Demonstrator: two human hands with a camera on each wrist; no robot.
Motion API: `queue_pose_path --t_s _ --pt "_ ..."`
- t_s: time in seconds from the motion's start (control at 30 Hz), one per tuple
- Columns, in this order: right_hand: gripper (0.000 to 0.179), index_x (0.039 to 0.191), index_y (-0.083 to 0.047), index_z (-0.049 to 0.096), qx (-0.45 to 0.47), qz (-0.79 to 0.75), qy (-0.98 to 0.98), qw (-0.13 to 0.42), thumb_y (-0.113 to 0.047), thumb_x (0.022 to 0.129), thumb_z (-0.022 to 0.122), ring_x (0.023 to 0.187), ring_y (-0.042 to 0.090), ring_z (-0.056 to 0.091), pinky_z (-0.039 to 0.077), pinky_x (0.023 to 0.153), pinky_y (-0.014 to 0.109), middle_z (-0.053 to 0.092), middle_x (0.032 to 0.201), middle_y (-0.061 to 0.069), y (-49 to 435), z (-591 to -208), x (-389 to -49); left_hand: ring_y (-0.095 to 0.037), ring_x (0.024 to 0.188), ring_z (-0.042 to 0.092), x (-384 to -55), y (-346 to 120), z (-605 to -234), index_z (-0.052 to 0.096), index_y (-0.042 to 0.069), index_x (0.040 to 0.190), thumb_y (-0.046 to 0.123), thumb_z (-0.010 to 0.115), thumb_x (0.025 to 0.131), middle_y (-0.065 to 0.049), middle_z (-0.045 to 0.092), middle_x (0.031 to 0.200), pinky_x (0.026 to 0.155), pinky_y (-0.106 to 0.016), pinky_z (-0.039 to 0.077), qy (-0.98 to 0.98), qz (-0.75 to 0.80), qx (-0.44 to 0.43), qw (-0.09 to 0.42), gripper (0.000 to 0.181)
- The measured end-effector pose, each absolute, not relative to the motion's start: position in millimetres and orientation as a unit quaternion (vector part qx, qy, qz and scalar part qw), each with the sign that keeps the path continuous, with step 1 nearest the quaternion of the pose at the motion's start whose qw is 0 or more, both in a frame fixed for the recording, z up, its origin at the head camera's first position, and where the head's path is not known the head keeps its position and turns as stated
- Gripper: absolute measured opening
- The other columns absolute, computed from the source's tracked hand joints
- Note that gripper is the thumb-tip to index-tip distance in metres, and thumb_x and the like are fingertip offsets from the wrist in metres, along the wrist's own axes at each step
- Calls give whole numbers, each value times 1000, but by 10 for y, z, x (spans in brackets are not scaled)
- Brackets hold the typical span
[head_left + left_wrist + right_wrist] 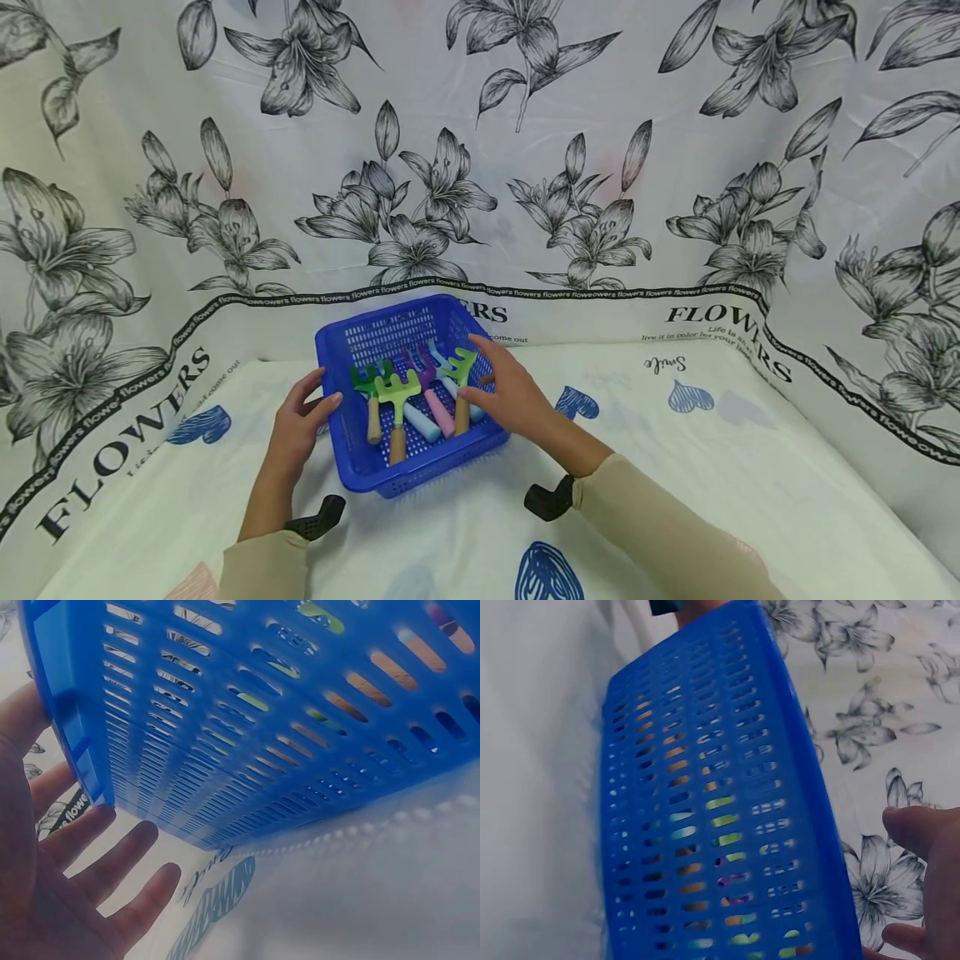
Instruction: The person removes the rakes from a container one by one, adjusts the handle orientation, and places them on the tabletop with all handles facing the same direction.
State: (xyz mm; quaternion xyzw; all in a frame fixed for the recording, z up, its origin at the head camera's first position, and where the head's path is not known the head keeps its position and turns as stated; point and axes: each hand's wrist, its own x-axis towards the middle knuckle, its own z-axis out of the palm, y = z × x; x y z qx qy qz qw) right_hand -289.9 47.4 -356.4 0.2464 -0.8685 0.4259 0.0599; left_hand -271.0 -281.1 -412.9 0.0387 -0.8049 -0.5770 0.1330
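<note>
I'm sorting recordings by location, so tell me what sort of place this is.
Probably an improvised indoor filming corner: flower-printed fabric hangs behind, heart-printed cloth covers the surface, and a black wrist-worn device shows.

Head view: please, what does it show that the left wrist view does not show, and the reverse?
Only the head view shows both sleeves and the tools from above. Only the left wrist view shows tool colours through the slots from outside the basket, close up. Both show the basket, the left grip and the black band printed with "flowers".
</note>
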Motion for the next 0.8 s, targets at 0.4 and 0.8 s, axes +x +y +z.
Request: queue_pose_path --t_s 0.4,0.8 --pt "75 153 -21 29 269 390 -881 -5 -33 91 69 104 20 58 53 82 35 29 154 6 221 -3566 -3120 -41 136 34 -2715 -2829 -4160 25 19 155 38 59 96 -19 30 154 106 -58 32 -804 -579 38 133 70" --pt "63 147 -20 43 322 287 -896 -107 -31 91 70 136 26 40 35 108 47 43 149 5 164 -3588 -3151 -40 133 40 -2697 -2820 -4142 27 20 155 41 60 96 -22 38 148 105 -57 34 -804 -578 45 131 71"
